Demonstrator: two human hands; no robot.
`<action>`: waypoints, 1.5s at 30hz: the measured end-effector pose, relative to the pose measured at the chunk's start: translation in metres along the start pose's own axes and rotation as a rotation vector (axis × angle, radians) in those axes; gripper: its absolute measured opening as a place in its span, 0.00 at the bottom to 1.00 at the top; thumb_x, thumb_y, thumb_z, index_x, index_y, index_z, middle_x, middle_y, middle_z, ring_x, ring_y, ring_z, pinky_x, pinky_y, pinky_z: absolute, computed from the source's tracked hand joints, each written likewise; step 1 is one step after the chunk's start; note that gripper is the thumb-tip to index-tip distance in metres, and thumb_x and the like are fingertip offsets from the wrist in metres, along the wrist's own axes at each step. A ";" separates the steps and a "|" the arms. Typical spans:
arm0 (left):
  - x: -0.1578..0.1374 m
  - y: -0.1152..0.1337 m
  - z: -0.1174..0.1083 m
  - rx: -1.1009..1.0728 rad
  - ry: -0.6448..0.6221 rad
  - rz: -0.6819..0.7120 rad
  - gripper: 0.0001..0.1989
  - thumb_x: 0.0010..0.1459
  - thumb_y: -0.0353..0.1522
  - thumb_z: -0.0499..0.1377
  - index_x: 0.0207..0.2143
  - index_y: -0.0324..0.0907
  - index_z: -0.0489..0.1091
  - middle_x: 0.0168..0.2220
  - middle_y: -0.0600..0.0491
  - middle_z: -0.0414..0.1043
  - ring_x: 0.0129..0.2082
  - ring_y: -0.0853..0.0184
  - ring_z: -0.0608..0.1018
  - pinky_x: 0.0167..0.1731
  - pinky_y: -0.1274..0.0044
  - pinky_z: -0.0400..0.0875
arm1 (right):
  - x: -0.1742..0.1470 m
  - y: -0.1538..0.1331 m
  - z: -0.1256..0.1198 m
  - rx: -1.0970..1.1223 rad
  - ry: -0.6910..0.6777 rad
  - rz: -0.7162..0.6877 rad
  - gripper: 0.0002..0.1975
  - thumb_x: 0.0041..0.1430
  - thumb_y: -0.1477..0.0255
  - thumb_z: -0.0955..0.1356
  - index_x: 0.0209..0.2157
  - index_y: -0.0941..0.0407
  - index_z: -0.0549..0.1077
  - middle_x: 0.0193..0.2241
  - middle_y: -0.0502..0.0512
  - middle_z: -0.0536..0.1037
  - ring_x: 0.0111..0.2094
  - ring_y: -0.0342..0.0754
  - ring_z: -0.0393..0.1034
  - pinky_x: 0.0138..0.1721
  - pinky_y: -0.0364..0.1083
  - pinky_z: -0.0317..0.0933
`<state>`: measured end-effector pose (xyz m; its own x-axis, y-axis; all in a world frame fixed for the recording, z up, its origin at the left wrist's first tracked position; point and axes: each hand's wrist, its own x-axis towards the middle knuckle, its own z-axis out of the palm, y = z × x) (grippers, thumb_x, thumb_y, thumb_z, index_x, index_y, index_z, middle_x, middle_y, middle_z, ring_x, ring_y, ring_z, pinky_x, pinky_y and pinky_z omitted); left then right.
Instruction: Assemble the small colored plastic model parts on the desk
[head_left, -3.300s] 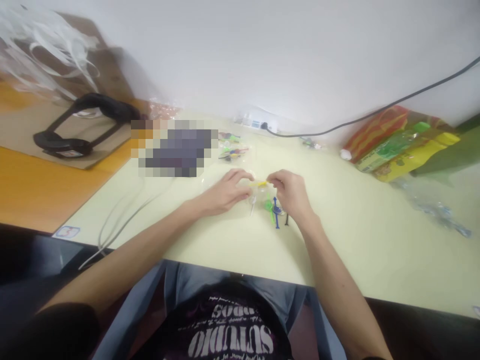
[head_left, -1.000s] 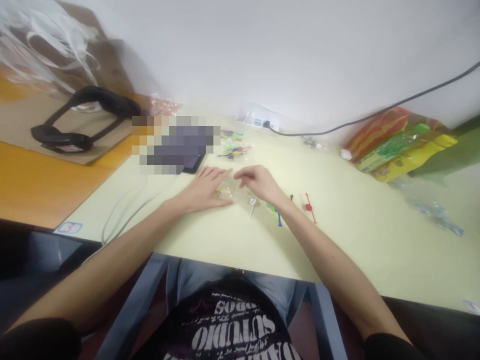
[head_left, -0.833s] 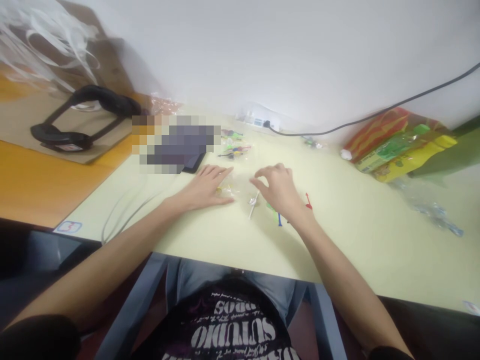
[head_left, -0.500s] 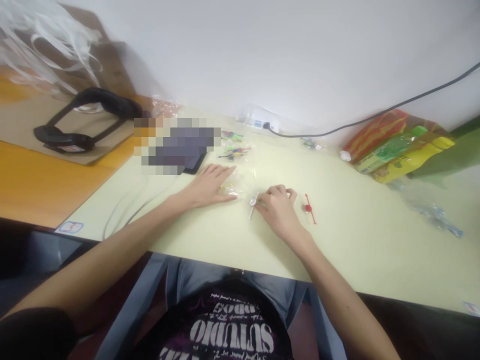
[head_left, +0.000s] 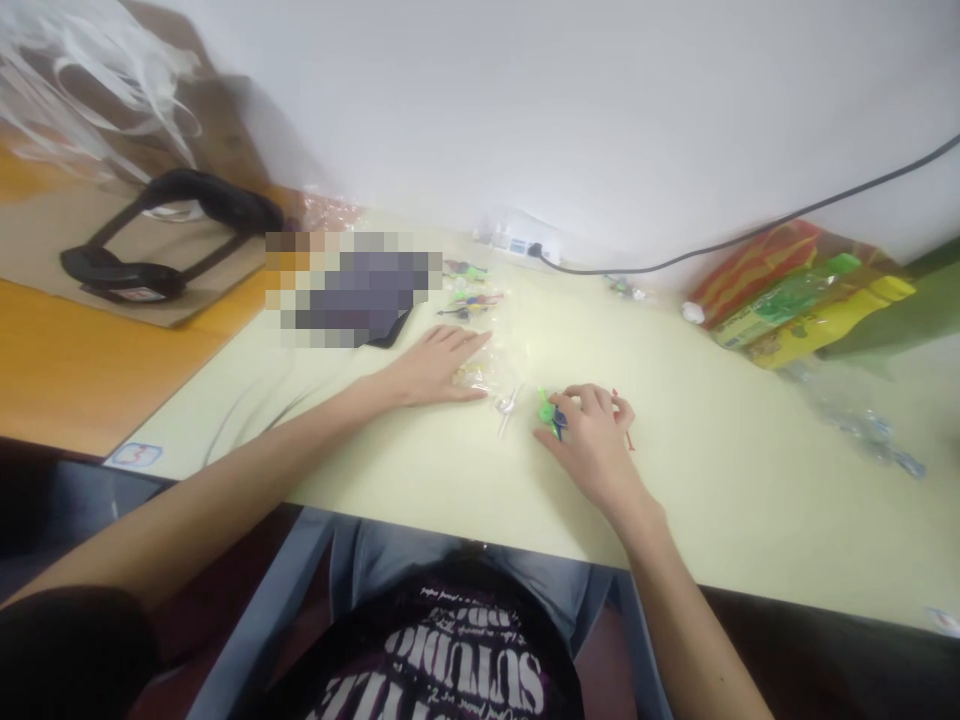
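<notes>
My left hand (head_left: 439, 368) lies on the table with its fingers spread, beside a clear plastic bag (head_left: 478, 376) with small yellowish pieces inside. Just right of the bag is a white stick-like piece with a round middle (head_left: 507, 407). A bright green piece (head_left: 545, 407) lies at the fingertips of my right hand (head_left: 589, 425). The bent thumb and forefinger of that hand close around a small blue piece (head_left: 560, 422), partly covered by the fingers. Behind the same hand, a red arrow-tipped piece (head_left: 631, 440) shows only at its ends.
Bags of colourful small pieces (head_left: 471, 303) lie behind my left hand, near a dark tablet-like device (head_left: 390, 328). A black cable (head_left: 652, 268) runs along the wall. Yellow and green packages (head_left: 832, 320) and crumpled plastic (head_left: 874, 432) lie on the right. A black frame (head_left: 124, 280) rests on cardboard at left.
My right hand has shifted right, off the white piece. The green and blue pieces now show at its fingers, and the red piece is mostly covered. My left hand has slid slightly right.
</notes>
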<state>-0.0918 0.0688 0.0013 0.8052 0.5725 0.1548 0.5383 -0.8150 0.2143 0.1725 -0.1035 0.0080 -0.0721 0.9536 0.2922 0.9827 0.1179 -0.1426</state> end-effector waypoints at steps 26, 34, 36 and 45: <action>-0.003 -0.006 0.003 -0.165 0.041 0.024 0.51 0.62 0.57 0.63 0.77 0.42 0.50 0.68 0.39 0.65 0.68 0.46 0.66 0.68 0.60 0.59 | 0.045 0.009 -0.041 0.670 -0.077 0.288 0.14 0.62 0.70 0.67 0.40 0.57 0.86 0.28 0.55 0.84 0.28 0.51 0.78 0.35 0.48 0.68; -0.004 -0.007 0.004 -0.172 0.047 0.029 0.52 0.61 0.56 0.64 0.77 0.43 0.50 0.69 0.40 0.64 0.69 0.47 0.65 0.69 0.61 0.58 | 0.092 0.000 -0.018 0.632 -0.004 0.230 0.13 0.59 0.72 0.67 0.37 0.56 0.86 0.34 0.56 0.87 0.32 0.50 0.78 0.41 0.48 0.69; -0.005 -0.006 0.003 -0.172 0.049 0.029 0.52 0.61 0.56 0.64 0.77 0.43 0.50 0.69 0.40 0.64 0.69 0.47 0.65 0.69 0.61 0.58 | 0.101 -0.005 -0.013 0.655 -0.070 0.169 0.12 0.58 0.73 0.68 0.36 0.56 0.86 0.36 0.57 0.87 0.35 0.51 0.79 0.44 0.48 0.68; -0.006 -0.004 0.003 -0.140 0.059 0.029 0.51 0.62 0.60 0.62 0.76 0.43 0.51 0.66 0.40 0.66 0.66 0.47 0.67 0.68 0.59 0.58 | 0.120 -0.028 0.006 0.606 -0.401 -0.127 0.12 0.58 0.80 0.63 0.29 0.58 0.79 0.24 0.47 0.76 0.31 0.46 0.71 0.36 0.42 0.58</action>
<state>-0.0977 0.0685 -0.0037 0.8018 0.5564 0.2180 0.4718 -0.8133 0.3405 0.1352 0.0089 0.0415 -0.3498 0.9368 -0.0109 0.7045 0.2554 -0.6621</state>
